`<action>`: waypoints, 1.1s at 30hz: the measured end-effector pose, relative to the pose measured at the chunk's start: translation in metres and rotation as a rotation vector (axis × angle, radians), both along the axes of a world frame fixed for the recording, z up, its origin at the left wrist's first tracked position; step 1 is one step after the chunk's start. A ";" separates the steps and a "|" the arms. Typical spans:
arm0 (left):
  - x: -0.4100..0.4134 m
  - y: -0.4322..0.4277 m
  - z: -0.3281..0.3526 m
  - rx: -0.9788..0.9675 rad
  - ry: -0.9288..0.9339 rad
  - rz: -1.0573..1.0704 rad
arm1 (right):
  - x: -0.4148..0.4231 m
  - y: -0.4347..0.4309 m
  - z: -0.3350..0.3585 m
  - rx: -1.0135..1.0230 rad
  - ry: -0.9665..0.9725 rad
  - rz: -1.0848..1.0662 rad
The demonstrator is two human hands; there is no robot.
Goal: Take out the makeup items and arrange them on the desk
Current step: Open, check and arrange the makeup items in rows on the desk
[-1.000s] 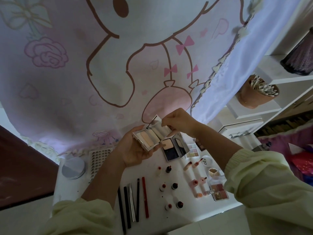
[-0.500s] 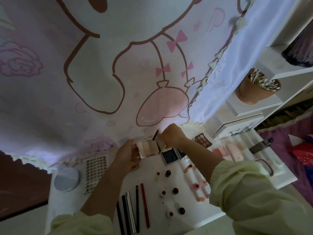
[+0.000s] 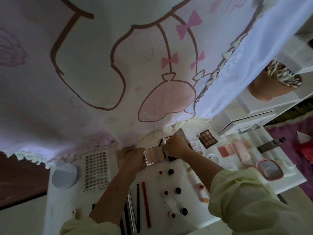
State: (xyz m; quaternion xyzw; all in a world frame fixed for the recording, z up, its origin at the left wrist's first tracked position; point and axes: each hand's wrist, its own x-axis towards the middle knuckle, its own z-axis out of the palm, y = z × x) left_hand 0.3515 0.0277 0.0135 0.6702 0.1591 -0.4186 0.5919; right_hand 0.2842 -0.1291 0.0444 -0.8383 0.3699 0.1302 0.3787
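Pencils and little bottles already lie in rows on the table, and I think the open palette at its far side goes down next: left grip curled round it, right grip pinching its top edge.

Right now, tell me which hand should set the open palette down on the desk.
Left, probably. The left hand grips the open palette by its side and seems to carry it; the right hand only pinches a small piece at its top edge.
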 end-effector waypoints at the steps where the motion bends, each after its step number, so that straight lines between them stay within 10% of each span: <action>1: 0.001 0.000 -0.002 -0.011 0.016 -0.009 | 0.000 0.001 0.000 -0.013 -0.008 0.019; 11: 0.003 0.005 -0.001 -0.057 -0.015 -0.019 | -0.001 0.003 0.008 -0.034 -0.082 0.064; 23: -0.055 0.057 0.042 0.042 -0.483 0.042 | -0.035 0.050 0.045 -0.035 -0.371 0.123; 33: -0.120 0.114 0.004 0.223 -0.602 -0.373 | -0.072 0.118 0.017 -0.014 -0.182 0.153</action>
